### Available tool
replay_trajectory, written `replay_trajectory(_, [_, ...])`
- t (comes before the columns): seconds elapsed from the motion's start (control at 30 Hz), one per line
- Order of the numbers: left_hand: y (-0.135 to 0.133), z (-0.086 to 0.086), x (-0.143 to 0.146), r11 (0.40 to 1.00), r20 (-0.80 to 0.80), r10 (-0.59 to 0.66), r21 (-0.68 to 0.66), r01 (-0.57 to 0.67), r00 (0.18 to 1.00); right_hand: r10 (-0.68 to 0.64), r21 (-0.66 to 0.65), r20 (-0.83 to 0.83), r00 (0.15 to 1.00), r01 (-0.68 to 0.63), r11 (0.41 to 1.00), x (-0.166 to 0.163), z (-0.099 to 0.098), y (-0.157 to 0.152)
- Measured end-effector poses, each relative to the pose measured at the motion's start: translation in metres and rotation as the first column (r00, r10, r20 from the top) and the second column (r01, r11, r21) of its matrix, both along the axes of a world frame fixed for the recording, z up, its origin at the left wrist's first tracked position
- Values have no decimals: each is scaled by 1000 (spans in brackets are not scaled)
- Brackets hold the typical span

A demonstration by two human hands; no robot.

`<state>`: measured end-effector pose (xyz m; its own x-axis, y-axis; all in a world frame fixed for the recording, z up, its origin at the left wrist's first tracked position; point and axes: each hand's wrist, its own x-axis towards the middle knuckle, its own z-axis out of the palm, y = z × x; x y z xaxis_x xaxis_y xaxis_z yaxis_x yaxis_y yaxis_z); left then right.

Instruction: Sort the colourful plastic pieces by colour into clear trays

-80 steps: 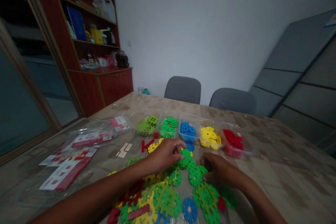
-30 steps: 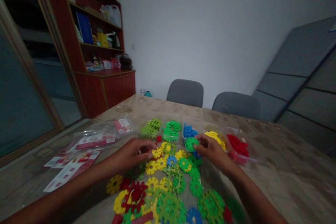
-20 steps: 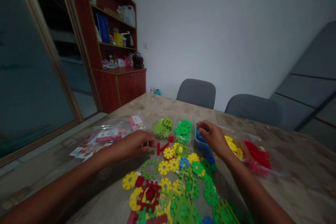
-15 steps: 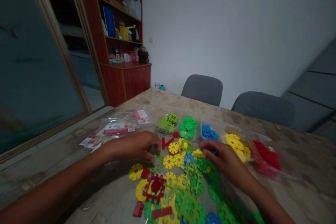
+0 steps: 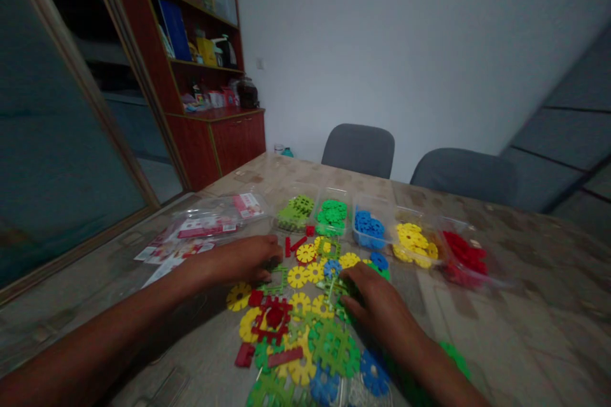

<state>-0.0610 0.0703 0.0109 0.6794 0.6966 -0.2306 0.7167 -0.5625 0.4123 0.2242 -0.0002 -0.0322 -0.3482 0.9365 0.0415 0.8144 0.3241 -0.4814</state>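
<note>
My left hand (image 5: 255, 259) hovers at the left side of the pieces, its thumb and bent fingers apart. A light green square frame piece (image 5: 277, 280) lies beside its fingertips; whether they touch is unclear. My right hand (image 5: 375, 292) is over the right part of the spread, fingers apart and pointing left. Near its fingertips are a small blue notched disc (image 5: 333, 268) and light green pieces (image 5: 328, 286). Yellow notched discs (image 5: 298, 276) and a dark red square piece (image 5: 273, 318) lie between the hands. Below them is a green cluster (image 5: 334, 348). My right forearm hides some green pieces.
Clear tubs behind the spread hold light green (image 5: 294, 213), green (image 5: 333, 215), blue (image 5: 369, 229), yellow (image 5: 413, 245) and red pieces (image 5: 464, 257). Plastic packets (image 5: 205, 227) lie at left. Grey chairs (image 5: 359, 149) stand beyond the table (image 5: 477, 324).
My right hand has moved left and nearer to me, over the green pieces, uncovering the blue disc by the tubs. My left hand stays near the light green frame. The view has shifted slightly.
</note>
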Motion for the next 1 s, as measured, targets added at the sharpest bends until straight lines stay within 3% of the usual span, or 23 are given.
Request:
replay_trajectory(0.2, [-1,0,3,1000,-16,13,-1,-13,1000,-65,14,-37,997,66,998,9,7,4])
replay_trajectory(0.37, [1,-5,4,999,-15,25,39,-24,1000,62,-127,-93,994,-74,989,6,14,-14])
replay_trajectory(0.67, [1,4,0,993,-27,56,108,-53,998,110,-333,124,986,-63,941,-13,30,-37])
replay_trajectory(0.83, [4,9,-6,993,111,44,103,-56,993,168,-413,273,947,-43,910,-29,37,-36])
replay_trajectory(1.0, [11,12,-11,994,360,103,-15,-104,927,146,-297,203,968,-81,951,-14,37,-38])
